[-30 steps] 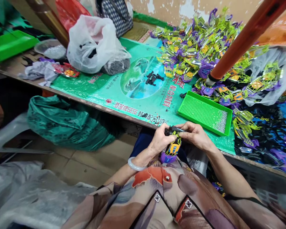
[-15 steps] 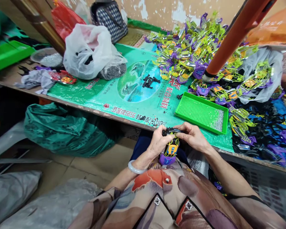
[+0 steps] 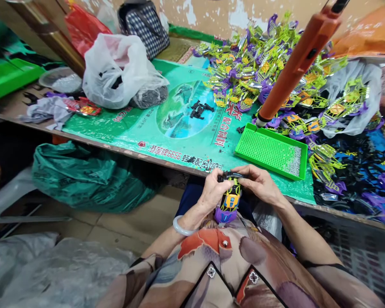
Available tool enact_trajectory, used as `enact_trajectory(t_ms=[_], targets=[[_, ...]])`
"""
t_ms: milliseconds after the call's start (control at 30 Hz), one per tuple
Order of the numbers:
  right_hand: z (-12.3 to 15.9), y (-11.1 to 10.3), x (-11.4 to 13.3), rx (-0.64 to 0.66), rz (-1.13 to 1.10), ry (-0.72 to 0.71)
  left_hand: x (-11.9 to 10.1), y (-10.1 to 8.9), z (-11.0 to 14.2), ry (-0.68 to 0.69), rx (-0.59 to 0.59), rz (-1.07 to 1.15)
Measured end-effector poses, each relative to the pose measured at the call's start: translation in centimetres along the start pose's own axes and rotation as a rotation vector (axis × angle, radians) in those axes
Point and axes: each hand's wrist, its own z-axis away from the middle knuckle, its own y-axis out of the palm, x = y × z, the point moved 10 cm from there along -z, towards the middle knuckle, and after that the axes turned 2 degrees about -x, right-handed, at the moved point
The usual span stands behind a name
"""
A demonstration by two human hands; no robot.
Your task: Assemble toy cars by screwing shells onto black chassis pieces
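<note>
A toy car body (image 3: 231,201) in yellow-green, orange and purple sits close to my torso, its purple end toward me. Around its left side my left hand (image 3: 213,188) is closed, thumb on top. At its far end lies a dark part (image 3: 234,174), which my right hand (image 3: 259,182) pinches between thumb and fingers. How that part joins the body cannot be made out. Beyond my right hand rests a green perforated tray (image 3: 259,147) with small silvery screws (image 3: 294,160) heaped at its right end.
An orange electric screwdriver (image 3: 295,68) hangs over the tray's far left corner. Behind it rises a pile of similar toy bodies (image 3: 253,64). Black parts (image 3: 356,171) lie at right. A white plastic bag (image 3: 115,72) and black pieces (image 3: 200,110) are on the green sheet (image 3: 131,132).
The hanging screwdriver has swung left and toward me, from the pile to the tray's far corner. Both hands keep their hold on the toy car body and shift only slightly.
</note>
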Motion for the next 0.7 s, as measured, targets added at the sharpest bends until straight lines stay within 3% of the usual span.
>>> enact_trajectory(t_ms=[133,333,467,533,667,700], targets=[[-0.1,0.0,0.5,0.000,0.062,-0.090,0.2,-0.1,0.0,-0.018,-0.006,0.014],[-0.2,0.5,0.1,0.026,0.011,-0.050,-0.1,0.2,-0.1,-0.009,0.066,-0.053],[-0.4,0.4,1.2,0.058,0.010,-0.022,-0.5,0.0,-0.5,0.004,0.069,0.004],[-0.9,-1.8,2.8,-0.031,0.065,-0.053,-0.5,0.3,-0.8,-0.037,0.102,0.108],[-1.4,-12.8,9.3,-0.695,0.141,-0.378,-0.9,1.0,-1.6,-0.090,0.145,0.276],[-1.8,-14.9,10.8,-0.798,0.162,-0.465,-1.1,1.1,-1.9,-0.093,0.143,0.292]])
